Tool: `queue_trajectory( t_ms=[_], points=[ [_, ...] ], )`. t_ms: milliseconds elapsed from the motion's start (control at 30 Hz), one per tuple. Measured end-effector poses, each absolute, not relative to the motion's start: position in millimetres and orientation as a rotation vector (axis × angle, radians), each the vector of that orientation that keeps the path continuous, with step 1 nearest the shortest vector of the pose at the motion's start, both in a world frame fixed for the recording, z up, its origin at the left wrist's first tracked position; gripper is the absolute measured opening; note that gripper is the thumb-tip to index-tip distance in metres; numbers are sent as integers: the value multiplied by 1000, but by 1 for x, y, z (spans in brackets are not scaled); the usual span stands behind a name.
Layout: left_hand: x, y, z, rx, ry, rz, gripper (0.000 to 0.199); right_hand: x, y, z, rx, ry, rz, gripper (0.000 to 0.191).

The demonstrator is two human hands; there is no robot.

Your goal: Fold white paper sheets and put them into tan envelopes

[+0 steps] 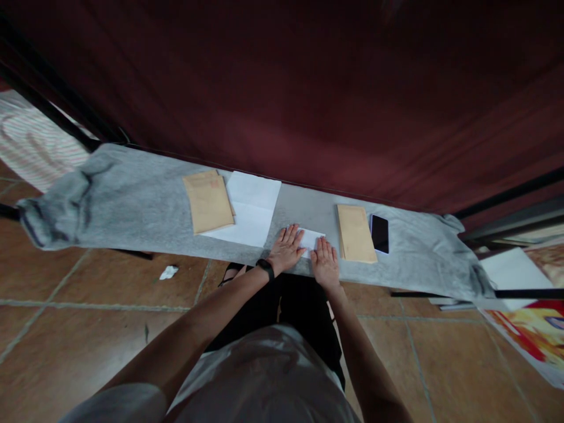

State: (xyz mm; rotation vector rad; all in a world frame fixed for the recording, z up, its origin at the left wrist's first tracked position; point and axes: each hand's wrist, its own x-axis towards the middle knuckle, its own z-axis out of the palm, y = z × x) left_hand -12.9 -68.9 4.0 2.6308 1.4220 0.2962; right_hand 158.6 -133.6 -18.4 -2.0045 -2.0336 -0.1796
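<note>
A small folded white paper (311, 238) lies on the grey cloth-covered board in front of me. My left hand (287, 249), below a black wristband, rests flat on its left end with the fingers spread. On its right end lies my right hand (325, 262), palm down with fingers stretched out. Left of my hands are large white sheets (252, 205), partly under a stack of brown envelopes (208, 201). Another stack of brown envelopes (356, 233) sits just right of my right hand.
A dark phone (379, 234) lies beside the right envelopes. The grey cloth (136, 205) covers the narrow board. A dark red curtain (282, 100) hangs behind it. Crumpled white tissue (168, 272) is on the tiled floor; a colourful bag (535, 335) is at right.
</note>
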Motion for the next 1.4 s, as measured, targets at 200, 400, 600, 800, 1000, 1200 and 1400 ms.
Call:
queue_trajectory(
  t_ms=[200,400,600,800,1000,1200,1400],
  points=[
    [-10,-72,5,2597,1476,275,68,167,-140,-20,-2023,-2008,-218,58],
    [-16,-79,4,2583,1509,318,67,169,-145,-21,-2000,-1964,-223,59],
    [-18,-81,3,2574,1514,373,65,152,-136,-13,-1982,-1876,-190,57],
    [-20,-82,2,2567,1487,401,61,128,-121,-5,-1835,-2061,-41,55],
    [-23,-89,1,2566,1509,426,63,128,-125,-8,-1878,-2085,-150,53],
    [-32,-98,-2,2601,1508,425,63,130,-124,-13,-1961,-2050,-186,54],
    [-46,-111,-3,2658,1474,445,67,128,-124,-18,-1973,-2003,-281,57]
  ],
)
